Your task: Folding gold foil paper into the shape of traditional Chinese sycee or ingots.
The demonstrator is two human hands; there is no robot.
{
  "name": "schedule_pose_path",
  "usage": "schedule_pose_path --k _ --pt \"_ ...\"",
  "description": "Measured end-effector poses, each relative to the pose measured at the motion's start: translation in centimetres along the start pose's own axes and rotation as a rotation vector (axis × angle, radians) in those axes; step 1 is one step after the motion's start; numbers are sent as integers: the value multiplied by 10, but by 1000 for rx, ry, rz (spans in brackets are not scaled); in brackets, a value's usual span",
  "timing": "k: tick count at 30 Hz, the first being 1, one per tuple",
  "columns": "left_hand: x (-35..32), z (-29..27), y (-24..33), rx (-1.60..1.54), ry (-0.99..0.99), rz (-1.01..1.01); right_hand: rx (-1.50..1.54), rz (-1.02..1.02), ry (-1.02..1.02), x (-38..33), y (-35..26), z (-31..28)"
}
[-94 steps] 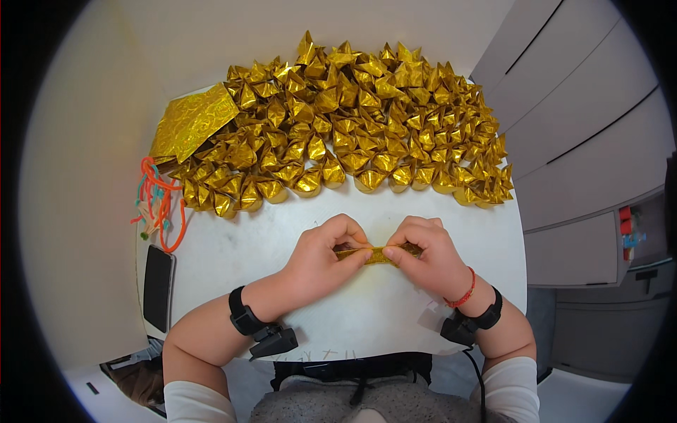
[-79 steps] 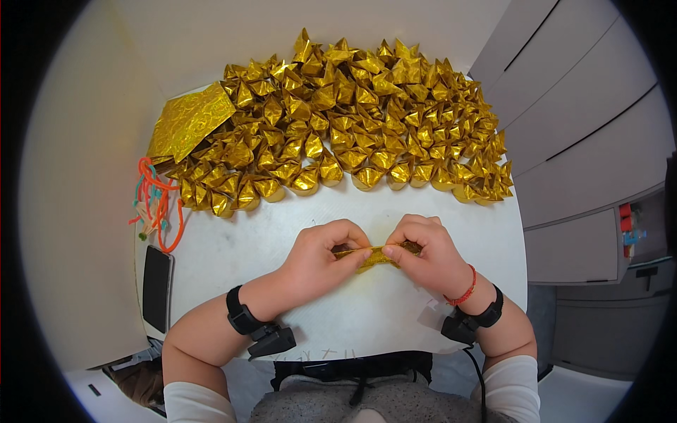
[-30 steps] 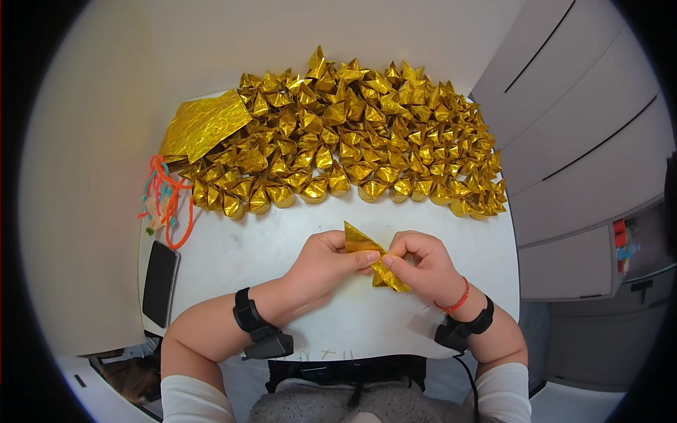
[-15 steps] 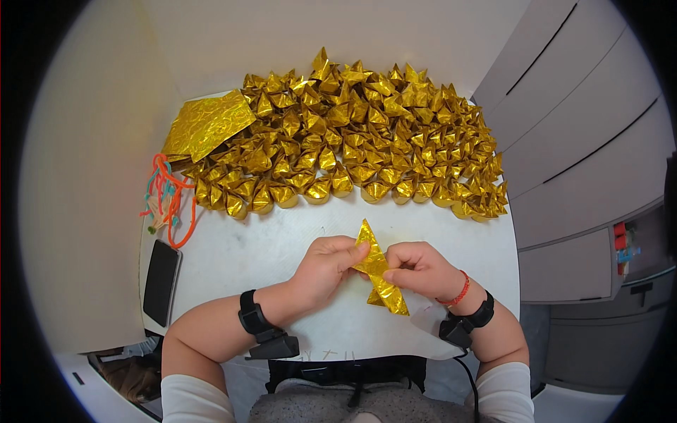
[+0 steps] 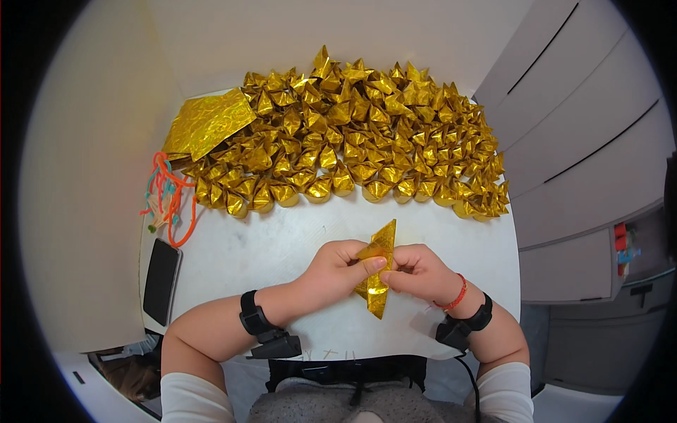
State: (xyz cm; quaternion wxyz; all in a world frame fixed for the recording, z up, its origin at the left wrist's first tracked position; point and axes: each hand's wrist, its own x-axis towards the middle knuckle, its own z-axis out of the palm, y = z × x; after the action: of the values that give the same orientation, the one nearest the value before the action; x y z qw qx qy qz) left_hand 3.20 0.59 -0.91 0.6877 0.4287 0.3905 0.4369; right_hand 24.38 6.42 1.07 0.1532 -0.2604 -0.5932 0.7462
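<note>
One white tabletop [image 5: 233, 261] carries it all. Rows of gold foil shapes [image 5: 381, 116] fill the far side; gold sheets [image 5: 211, 123] lie at far left, a phone [image 5: 162, 282] near the left edge. Piece in work is in front of the rows, held by both hands over the bare near half.

Left hand [image 5: 342, 271]: gripping the piece [image 5: 377, 292], thumb flat across its middle, fingers hidden behind. Right hand [image 5: 423, 273]: closed, thumb and forefinger pinching its right edge just below.

Doing it well, my read: this is crease work, so let the left thumb anchor the whole body and the right do the pressing. Line up the long edges first, then run the pinch along the fold toward each pointed end. Keep the flaps on the left side from slipping out. Light pressure; foil likely keeps any stray dent. Tips last, they look easiest to crush.

Diffs: rows, sheets and phone keep their layout. Half a second ago the piece slanted top-left to bottom-right; now it's near vertical in view, top leaning slightly right. Left thumb went from the upper part to the middle, close to the right thumb.
</note>
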Motion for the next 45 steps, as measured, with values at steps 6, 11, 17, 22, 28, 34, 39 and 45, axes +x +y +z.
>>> schedule_pose_path --k 6,11,17,22,28,34,39,45 --pt "1 -1 0 219 -14 -55 -16 -67 175 1 3 6" --pt "-1 4 8 268 22 -41 17 -119 198 -1 7 5" --pt "1 3 12 171 -48 -158 -83 -220 273 -2 10 6" --pt "2 -5 13 186 -163 -221 -43 -183 297 -1 3 7" --pt "2 -3 17 133 -220 -147 -13 -175 289 -3 5 2" --pt "1 -3 16 106 -214 -160 34 -105 256 -4 3 -1" --pt "1 -4 26 354 -145 -259 -21 -23 249 -5 -2 1" --pt "-7 -12 17 1000 20 466 -76 59 388 -5 -11 -2"
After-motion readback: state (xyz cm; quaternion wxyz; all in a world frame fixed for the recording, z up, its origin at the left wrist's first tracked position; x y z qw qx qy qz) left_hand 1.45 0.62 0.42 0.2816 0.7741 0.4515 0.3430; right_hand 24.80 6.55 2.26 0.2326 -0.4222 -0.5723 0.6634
